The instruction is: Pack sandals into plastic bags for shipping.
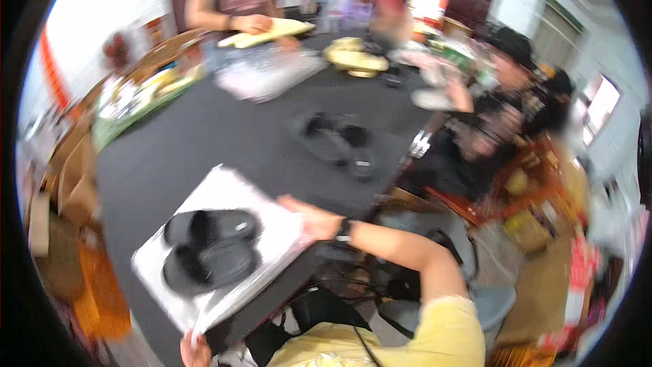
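Observation:
A flat white sheet or stack of sheets (272, 228), perhaps plastic bags, lies at the near left of the dark table. On it a pair of black slide sandals (214, 258) rests side by side. At the sheet's near corner my left hand (195, 351) pinches a narrow strip of the white material, its fingers closed. My right hand (312, 219) lies along the right edge of the sheet with its fingers stretched out, slightly blurred. Further back on the tabletop lies another pair of black slides (336, 141), touched by no hand.
The black table (156, 156) bears a clear plastic bag (268, 71) and yellow slippers (354, 58) at the back. A person (234, 0) handles a pale yellow item there; another person (492, 109) sits at the right edge. Cardboard boxes (71, 177) line the left.

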### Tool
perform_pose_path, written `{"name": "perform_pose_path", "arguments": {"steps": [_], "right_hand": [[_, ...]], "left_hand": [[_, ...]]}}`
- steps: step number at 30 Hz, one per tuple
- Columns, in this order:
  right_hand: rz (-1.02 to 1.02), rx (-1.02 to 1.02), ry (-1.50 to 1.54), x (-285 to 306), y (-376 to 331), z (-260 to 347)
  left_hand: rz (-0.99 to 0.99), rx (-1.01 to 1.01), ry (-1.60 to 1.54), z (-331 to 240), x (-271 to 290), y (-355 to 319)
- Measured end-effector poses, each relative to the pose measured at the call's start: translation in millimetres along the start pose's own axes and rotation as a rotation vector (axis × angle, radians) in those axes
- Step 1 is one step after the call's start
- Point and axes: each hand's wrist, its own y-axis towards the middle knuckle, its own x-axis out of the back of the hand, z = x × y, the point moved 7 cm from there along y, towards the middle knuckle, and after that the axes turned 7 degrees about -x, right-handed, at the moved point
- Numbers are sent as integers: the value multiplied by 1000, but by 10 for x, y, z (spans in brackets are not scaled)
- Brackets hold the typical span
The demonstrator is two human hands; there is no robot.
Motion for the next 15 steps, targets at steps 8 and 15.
{"name": "perform_pose_path", "arguments": {"steps": [8, 15], "right_hand": [[-500, 96, -842, 263, 13, 132], [-690, 326, -836, 651, -186, 219]], "left_hand": [[85, -36, 723, -265, -272, 133], [222, 64, 812, -121, -531, 390]]}}
